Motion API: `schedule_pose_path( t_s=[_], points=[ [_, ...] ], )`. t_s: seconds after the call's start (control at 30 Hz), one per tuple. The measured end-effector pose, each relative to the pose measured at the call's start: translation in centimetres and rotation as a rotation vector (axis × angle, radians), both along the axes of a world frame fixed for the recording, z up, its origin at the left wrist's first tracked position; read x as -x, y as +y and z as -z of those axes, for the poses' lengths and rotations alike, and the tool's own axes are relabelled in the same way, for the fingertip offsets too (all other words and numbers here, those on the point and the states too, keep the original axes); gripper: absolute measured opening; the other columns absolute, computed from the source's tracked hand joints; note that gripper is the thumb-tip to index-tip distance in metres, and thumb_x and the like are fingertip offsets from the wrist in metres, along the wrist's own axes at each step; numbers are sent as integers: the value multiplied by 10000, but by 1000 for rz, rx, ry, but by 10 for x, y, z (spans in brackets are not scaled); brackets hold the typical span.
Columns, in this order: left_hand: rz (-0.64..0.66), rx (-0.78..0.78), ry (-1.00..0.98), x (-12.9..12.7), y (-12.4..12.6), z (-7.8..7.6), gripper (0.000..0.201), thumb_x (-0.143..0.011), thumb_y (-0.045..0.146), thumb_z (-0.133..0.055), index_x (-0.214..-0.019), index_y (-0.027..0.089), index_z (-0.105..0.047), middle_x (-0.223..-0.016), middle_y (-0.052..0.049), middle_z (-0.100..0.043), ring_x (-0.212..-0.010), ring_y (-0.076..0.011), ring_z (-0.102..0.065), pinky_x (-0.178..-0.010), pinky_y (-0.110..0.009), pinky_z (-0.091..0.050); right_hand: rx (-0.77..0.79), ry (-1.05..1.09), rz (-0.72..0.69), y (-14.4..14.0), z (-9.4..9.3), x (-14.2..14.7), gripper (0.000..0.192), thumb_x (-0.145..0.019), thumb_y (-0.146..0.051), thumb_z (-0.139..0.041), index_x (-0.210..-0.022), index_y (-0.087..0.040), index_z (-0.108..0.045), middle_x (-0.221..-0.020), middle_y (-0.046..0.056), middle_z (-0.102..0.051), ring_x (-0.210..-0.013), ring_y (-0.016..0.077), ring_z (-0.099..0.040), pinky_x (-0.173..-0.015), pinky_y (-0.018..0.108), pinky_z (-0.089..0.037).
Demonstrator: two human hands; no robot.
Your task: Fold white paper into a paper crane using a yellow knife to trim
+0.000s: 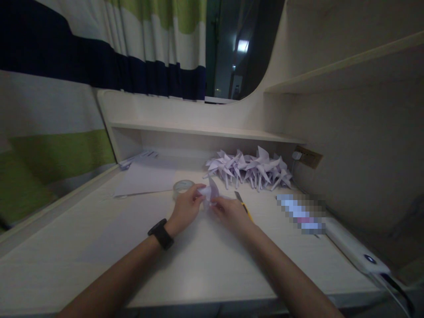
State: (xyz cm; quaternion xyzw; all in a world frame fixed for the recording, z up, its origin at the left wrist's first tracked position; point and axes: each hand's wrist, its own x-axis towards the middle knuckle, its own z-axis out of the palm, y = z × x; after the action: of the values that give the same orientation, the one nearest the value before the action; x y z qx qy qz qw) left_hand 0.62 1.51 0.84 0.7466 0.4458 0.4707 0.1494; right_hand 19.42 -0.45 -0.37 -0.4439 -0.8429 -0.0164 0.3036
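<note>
Both my hands meet over the middle of the pale desk (99, 247) on a small folded piece of lilac paper (212, 191). My left hand (187, 207), with a black watch on the wrist, pinches the paper's left side. My right hand (230, 212) holds its right side with the fingers curled. A roll of clear tape (183, 185) lies just behind my left hand. A yellow-handled cutter (243, 205) lies on the desk beside my right hand, partly hidden by it.
A heap of several folded lilac paper pinwheels (251, 170) lies at the back under the low shelf (205, 130). Flat paper sheets (145, 179) lie at the back left. A white power strip (354, 249) runs along the right wall. A striped curtain (66, 66) hangs on the left.
</note>
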Motion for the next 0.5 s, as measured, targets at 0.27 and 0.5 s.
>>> schedule_pose_path(
  t_s=[0.27, 0.5],
  points=[
    [28, -12, 12, -2, -3, -1, 257, -839, 189, -546, -1091, 207, -595, -949, -42, -703, -824, -206, -668, -747, -328, -499, -28, 12, 1, 1, 1, 0, 217, -902, -257, -514, -1071, -233, -650, -890, 36, -733, -733, 158, -670, -655, 229, -422],
    [61, 27, -2, -3, -7, -4, 242, -833, 159, -547, -1069, 195, -586, -908, -42, -703, -806, -202, -674, -733, -314, -503, -48, -12, -12, 1, 1, -1, 242, -914, -260, -493, -1100, -239, -646, -922, 37, -734, -758, 162, -680, -674, 237, -439]
  ],
)
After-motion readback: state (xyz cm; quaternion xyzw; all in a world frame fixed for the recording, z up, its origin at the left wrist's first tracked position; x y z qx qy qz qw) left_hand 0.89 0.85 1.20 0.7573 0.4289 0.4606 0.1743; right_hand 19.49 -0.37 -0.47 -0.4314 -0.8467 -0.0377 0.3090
